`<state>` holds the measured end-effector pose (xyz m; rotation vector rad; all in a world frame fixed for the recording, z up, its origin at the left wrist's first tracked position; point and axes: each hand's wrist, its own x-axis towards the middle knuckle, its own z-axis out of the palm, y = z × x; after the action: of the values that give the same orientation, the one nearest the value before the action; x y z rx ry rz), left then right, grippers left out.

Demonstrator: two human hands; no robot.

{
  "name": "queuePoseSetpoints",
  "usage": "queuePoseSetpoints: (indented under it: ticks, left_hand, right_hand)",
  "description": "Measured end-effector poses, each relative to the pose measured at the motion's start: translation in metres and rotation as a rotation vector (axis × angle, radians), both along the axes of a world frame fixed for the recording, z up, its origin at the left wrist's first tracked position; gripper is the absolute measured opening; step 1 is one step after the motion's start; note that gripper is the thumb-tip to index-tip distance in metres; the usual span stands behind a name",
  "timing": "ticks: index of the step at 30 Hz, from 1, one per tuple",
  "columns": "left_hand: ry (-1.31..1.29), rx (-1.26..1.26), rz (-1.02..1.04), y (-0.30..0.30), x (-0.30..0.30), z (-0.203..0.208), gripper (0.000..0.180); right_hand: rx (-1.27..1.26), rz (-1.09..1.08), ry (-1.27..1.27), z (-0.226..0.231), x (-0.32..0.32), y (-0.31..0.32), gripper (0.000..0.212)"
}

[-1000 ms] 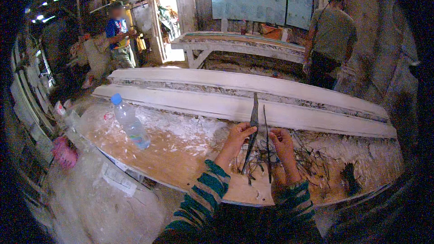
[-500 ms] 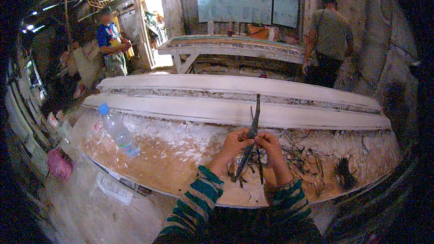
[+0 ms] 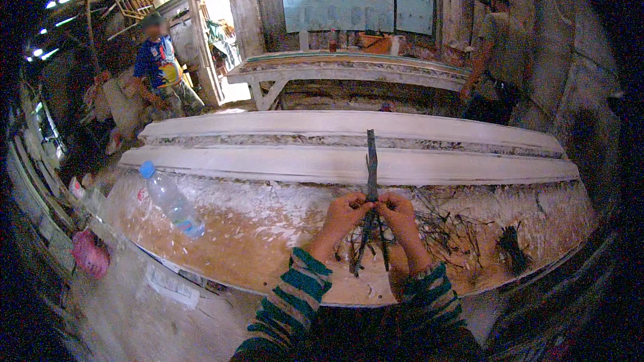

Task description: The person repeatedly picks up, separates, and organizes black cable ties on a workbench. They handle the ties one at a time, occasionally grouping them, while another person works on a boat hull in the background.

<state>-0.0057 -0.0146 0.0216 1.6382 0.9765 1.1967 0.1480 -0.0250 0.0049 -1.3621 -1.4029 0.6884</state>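
Between my two hands, a long dark strip (image 3: 372,167) stands almost upright, looking like bark or a bundle of fibre. Below my fingers it splits into two thin legs that hang toward the table. My left hand (image 3: 347,216) pinches it from one side, and my right hand (image 3: 399,218) pinches it from the other, fingertips nearly touching. Thin dark strands (image 3: 459,236) lie tangled on the brown, white-smeared table (image 3: 235,248) beside my right hand. Farther right is a small dark bundle (image 3: 513,251). What the strip is made of I cannot tell.
Two long white moulded lengths (image 3: 282,161) run across the table's far part. A clear bottle with a blue cap (image 3: 171,201) lies at left. Behind stands a white bench (image 3: 302,77) with an orange basket (image 3: 376,43). One person (image 3: 157,67) is far left, another (image 3: 496,60) far right.
The strip has turned from a slight tilt to nearly upright, its face now broader toward me. Both hands keep their pinch. The person at right has turned and leans toward the bench.
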Motion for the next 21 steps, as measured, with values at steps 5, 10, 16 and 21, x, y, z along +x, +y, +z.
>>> queuePoseSetpoints:
  ticks: [5, 10, 16, 21]
  left_hand:
    - [0.046, 0.224, 0.081, 0.002, 0.002, -0.002, 0.016]
    - [0.195, 0.281, 0.071, 0.007, 0.001, -0.006, 0.017]
    - [0.156, 0.183, -0.005, 0.008, 0.002, -0.011, 0.019]
    - [0.137, 0.204, -0.07, 0.015, 0.003, -0.018, 0.022]
  right_hand:
    - [0.165, 0.032, -0.09, 0.004, -0.003, -0.006, 0.008]
    - [0.218, -0.005, -0.109, 0.01, -0.01, -0.012, 0.009]
    - [0.221, 0.016, -0.103, 0.017, -0.01, -0.015, 0.011]
    - [0.215, -0.018, -0.139, 0.017, -0.011, -0.015, 0.011]
